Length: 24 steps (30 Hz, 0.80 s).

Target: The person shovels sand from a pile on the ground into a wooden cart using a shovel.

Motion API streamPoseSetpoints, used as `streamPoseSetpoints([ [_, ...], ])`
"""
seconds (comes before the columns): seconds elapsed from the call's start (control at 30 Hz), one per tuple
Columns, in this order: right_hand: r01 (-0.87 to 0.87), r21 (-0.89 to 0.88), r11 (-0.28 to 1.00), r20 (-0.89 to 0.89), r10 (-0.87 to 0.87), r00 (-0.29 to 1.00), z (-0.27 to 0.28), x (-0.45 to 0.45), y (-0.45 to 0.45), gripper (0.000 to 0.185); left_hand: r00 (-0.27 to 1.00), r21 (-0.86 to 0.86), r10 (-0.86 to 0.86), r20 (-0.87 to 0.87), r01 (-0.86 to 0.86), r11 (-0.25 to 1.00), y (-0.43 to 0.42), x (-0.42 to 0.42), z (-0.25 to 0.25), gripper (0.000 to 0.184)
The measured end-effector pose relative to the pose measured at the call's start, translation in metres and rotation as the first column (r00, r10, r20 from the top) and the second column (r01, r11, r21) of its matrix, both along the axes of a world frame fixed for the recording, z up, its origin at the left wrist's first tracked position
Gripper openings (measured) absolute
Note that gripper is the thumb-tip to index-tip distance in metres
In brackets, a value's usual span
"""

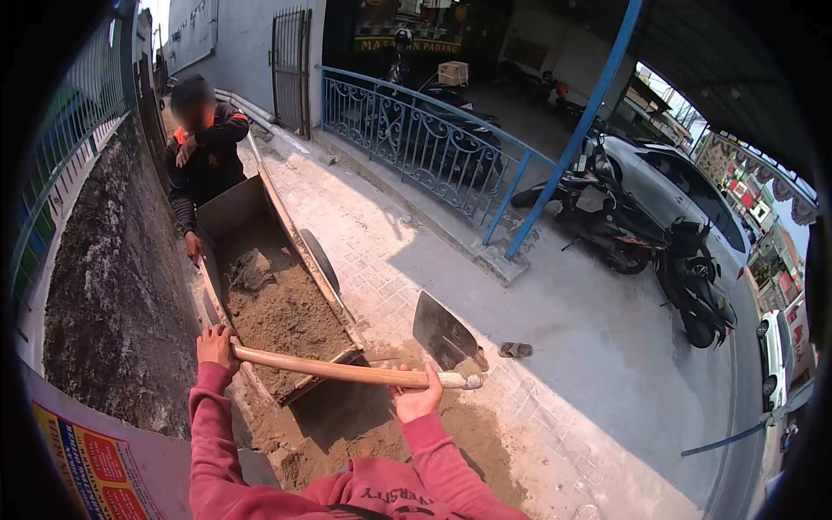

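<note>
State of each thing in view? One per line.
Hoe: held, blade outside cart
Left hand: closed around handle
Right hand: gripping handle near blade
Cart: partly filled with sand
Co-worker's hand: at cart rim
Motorcycles by car: riderless

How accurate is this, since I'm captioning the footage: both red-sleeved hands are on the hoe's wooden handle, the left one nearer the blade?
Not quite: the head view shows the right hand nearer the hoe blade and the left hand at the opposite end. Both are on the wooden handle.
</note>
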State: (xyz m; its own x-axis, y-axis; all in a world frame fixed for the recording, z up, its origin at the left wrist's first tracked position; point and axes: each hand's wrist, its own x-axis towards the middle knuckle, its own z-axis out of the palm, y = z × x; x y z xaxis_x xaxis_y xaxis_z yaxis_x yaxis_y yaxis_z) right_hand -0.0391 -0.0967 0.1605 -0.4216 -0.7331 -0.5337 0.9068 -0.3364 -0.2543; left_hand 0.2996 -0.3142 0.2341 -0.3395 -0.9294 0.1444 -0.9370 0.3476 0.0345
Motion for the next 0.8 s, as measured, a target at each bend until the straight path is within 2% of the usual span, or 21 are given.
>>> streamPoseSetpoints([
  [0.03,0.129,0.194,0.972,-0.013,-0.129,0.992,0.006,-0.015,0.032,0.036,0.997,0.056,-0.083,-0.001,0.083,0.995,0.033,-0.017,-0.035,0.045],
  [0.07,0.213,0.282,0.935,0.005,-0.223,0.975,-0.028,-0.042,0.068,0.036,0.990,0.156,-0.143,0.021,0.138,0.978,0.068,-0.037,-0.072,0.056],
  [0.1,0.309,0.322,0.895,-0.043,-0.312,0.949,-0.057,-0.066,0.109,0.038,0.979,0.337,-0.204,0.024,0.185,0.923,0.108,-0.060,-0.091,0.062],
  [0.13,0.345,0.367,0.864,-0.013,-0.366,0.931,-0.081,-0.089,0.155,0.039,0.956,0.458,-0.292,-0.017,0.267,0.848,0.145,-0.079,-0.111,0.066],
  [0.17,0.400,0.404,0.823,-0.005,-0.435,0.900,-0.106,-0.111,0.204,0.039,0.946,0.560,-0.324,-0.002,0.270,0.783,0.185,-0.101,-0.125,0.069],
  [0.2,0.485,0.478,0.732,-0.081,-0.513,0.854,-0.111,-0.120,0.251,0.037,0.916,0.621,-0.396,-0.064,0.347,0.703,0.221,-0.116,-0.138,0.056],
  [0.23,0.524,0.535,0.663,-0.109,-0.560,0.821,-0.114,-0.127,0.298,0.036,0.897,0.659,-0.439,-0.049,0.359,0.661,0.255,-0.134,-0.168,0.046],
  [0.27,0.534,0.548,0.644,-0.150,-0.552,0.820,-0.129,-0.134,0.351,0.036,0.879,0.697,-0.475,-0.037,0.364,0.618,0.283,-0.154,-0.188,0.036],
  [0.3,0.504,0.594,0.626,-0.067,-0.587,0.807,-0.152,-0.147,0.407,0.035,0.862,0.701,-0.499,-0.090,0.411,0.583,0.311,-0.175,-0.177,0.031],
  [0.37,0.464,0.690,0.556,-0.039,-0.611,0.791,-0.176,-0.150,0.480,0.035,0.815,0.650,-0.543,-0.203,0.527,0.548,0.363,-0.198,-0.165,0.029],
  [0.47,0.419,0.768,0.485,-0.012,-0.643,0.766,-0.191,-0.143,0.534,0.035,0.702,0.504,-0.557,-0.444,0.710,0.493,0.406,-0.219,-0.219,0.027],
  [0.6,0.429,0.757,0.494,0.031,-0.682,0.731,-0.200,-0.137,0.561,0.035,0.785,0.574,-0.529,-0.322,0.606,0.550,0.435,-0.234,-0.142,0.022],
  [0.67,0.453,0.734,0.506,0.044,-0.702,0.711,-0.198,-0.137,0.567,0.035,0.849,0.490,-0.491,-0.196,0.518,0.701,0.445,-0.230,-0.126,0.019],
  [0.8,0.501,0.649,0.573,0.065,-0.697,0.714,-0.178,-0.135,0.558,0.035,0.905,0.432,-0.419,-0.072,0.407,0.805,0.438,-0.206,-0.106,0.025],
])
